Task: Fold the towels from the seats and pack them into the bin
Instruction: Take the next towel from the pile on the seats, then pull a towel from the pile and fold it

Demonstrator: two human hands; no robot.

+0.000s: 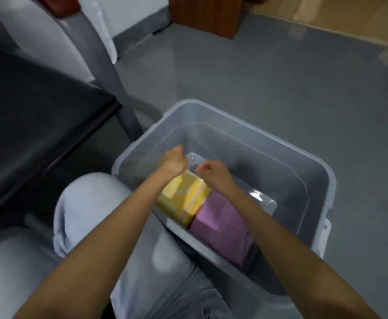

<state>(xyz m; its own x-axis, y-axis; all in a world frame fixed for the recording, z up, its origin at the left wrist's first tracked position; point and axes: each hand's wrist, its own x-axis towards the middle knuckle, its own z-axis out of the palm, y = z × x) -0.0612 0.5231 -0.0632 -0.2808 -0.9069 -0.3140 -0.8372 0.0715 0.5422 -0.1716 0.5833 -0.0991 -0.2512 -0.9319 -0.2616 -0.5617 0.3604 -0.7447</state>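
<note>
- Left hand (pixel 173 158) and right hand (pixel 213 172) are held inside the plastic bin (pixel 280 178); fingers are curled, nothing is gripped.
- 2 folded towels are packed just below the hands: yellow towel (pixel 183 200) under the left wrist, pink towel (pixel 220 223) touching it, under the right forearm.

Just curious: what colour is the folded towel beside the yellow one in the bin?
The towel is plain pinkish purple; the head view shows it best.

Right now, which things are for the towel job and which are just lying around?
For the job: folded yellow towel, folded purple towel, clear grey plastic bin.
Just lying about: brown wooden cabinet, tan cardboard box.
</note>
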